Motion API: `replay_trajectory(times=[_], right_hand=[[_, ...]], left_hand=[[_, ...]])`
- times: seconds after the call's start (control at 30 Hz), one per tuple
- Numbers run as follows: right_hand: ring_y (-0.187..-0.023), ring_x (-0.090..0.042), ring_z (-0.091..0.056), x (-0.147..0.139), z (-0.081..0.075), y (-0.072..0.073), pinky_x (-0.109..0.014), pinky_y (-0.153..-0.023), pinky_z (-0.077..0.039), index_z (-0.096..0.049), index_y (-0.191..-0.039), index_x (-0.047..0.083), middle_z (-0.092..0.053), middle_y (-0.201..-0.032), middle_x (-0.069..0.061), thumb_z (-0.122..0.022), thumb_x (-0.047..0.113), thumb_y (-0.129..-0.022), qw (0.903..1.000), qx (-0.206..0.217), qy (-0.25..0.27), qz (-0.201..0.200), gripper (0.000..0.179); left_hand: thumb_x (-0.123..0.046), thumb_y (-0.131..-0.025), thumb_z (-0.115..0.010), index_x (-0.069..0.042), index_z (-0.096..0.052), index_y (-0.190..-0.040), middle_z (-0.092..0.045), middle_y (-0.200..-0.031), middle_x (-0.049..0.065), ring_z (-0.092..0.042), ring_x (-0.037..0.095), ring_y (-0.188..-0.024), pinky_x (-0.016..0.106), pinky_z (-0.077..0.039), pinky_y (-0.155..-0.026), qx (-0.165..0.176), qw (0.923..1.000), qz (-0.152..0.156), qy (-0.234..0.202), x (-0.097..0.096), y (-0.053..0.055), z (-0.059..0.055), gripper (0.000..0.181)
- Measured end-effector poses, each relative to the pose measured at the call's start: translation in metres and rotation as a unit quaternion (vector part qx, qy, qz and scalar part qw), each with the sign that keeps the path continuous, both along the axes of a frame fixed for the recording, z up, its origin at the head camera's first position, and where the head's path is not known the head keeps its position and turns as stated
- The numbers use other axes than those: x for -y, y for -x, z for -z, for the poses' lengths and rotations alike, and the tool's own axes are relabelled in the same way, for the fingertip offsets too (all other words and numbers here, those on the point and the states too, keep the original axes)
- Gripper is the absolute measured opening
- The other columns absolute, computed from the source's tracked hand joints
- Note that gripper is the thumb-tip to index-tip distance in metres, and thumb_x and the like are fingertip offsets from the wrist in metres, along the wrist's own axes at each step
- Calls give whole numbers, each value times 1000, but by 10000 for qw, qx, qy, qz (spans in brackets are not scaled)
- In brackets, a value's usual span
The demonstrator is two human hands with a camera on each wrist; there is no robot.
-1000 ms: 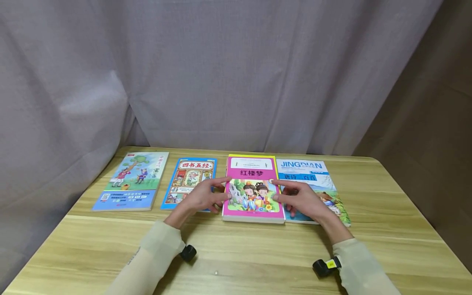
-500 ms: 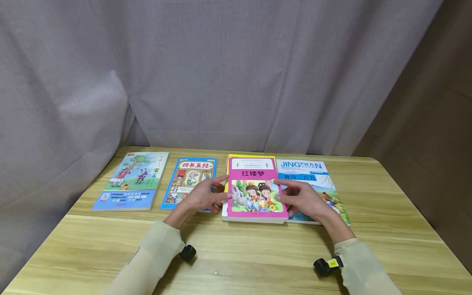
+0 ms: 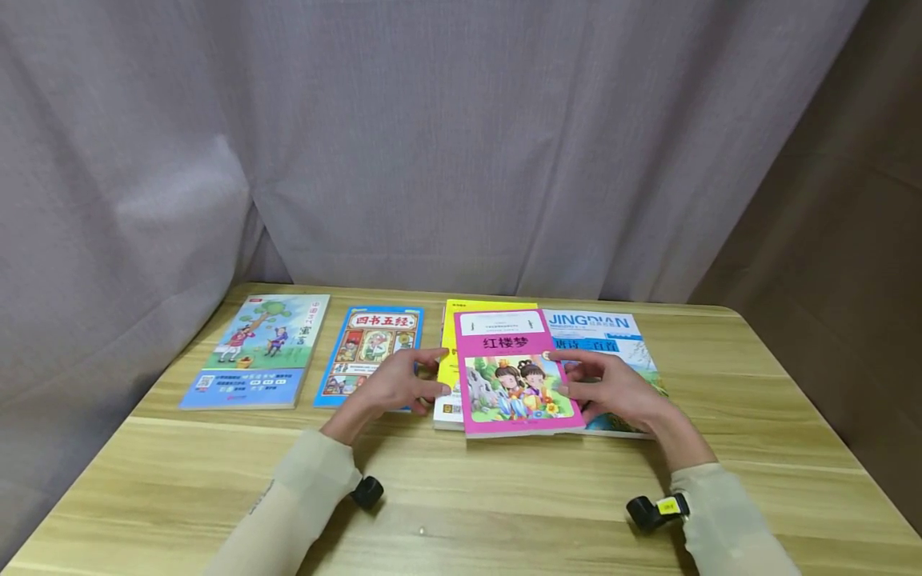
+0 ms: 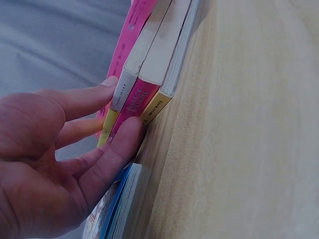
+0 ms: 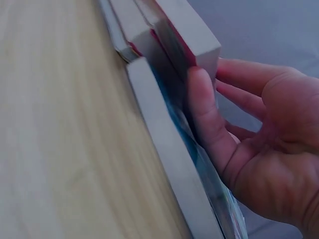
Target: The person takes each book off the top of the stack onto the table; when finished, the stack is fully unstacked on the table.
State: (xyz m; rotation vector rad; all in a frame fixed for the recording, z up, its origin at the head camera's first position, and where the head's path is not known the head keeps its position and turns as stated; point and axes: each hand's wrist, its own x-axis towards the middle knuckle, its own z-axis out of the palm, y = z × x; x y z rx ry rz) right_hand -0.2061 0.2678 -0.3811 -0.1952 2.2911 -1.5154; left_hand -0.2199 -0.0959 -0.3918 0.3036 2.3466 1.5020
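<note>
A pink-covered book (image 3: 507,384) with two cartoon children lies askew on top of a stack, shifted right over it. My right hand (image 3: 623,392) pinches its right edge; the right wrist view has the thumb (image 5: 202,94) at its lower edge. Below it a yellow-covered book (image 3: 448,324) is partly uncovered. Against the stack's left side rests my left hand (image 3: 392,384). In the left wrist view its straight fingers touch the stacked spines, a white-and-yellow one (image 4: 118,94), a pink one (image 4: 134,99) and a yellow one (image 4: 155,105).
Right of the stack lies a blue JINGDIAN book (image 3: 591,322), partly under the right hand. To the left are a small blue-framed book (image 3: 378,344) and a green-and-blue book (image 3: 248,360). The wooden table (image 3: 461,504) ends at a grey curtain (image 3: 403,160).
The right hand has slid the pink book right and slightly toward me, turning it a little and baring the yellow book beneath. The left hand has stayed nearly in place.
</note>
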Motion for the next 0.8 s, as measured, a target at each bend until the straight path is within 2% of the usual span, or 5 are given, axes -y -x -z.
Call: replay_trajectory(times=[0.17, 0.37, 0.6, 0.8], right_hand=[[-101, -29, -67, -8, 0, -2, -41, -71, -66, -43, -162, 16, -47, -144, -25, -77, 23, -98, 9996, 230, 94, -149, 74], [-98, -26, -70, -2, 5, 1, -40, -76, -67, -42, -163, 18, -51, -140, -26, -78, 27, -98, 9998, 100, 165, 102, 75], [-103, -27, -72, 3, 6, 5, -44, -84, -67, -43, -163, 18, -48, -147, -26, -80, 20, -96, 9977, 334, 497, 320, 77], [-110, -26, -70, -1, 0, 4, -46, -91, -65, -41, -164, 16, -40, -155, -27, -76, 11, -98, 9943, 279, 971, 352, 75]], left_hand=[[-8, -92, -83, -12, -57, -154, -58, -133, 15, -67, 19, -75, 34, -64, -61, 3, 10000, 15, 35, -2, 0, -1, 67], [-8, -92, -83, -13, -56, -154, -58, -133, 15, -67, 20, -73, 34, -64, -61, -12, 10000, 17, 70, -3, 0, -1, 68], [-9, -92, -83, -14, -57, -154, -58, -135, 16, -67, 20, -73, 34, -65, -62, 15, 9999, -61, 89, -2, -1, 0, 68], [-9, -91, -83, -14, -57, -154, -57, -138, 16, -67, 20, -75, 34, -65, -62, 29, 9999, -88, 57, -2, -2, -1, 68]])
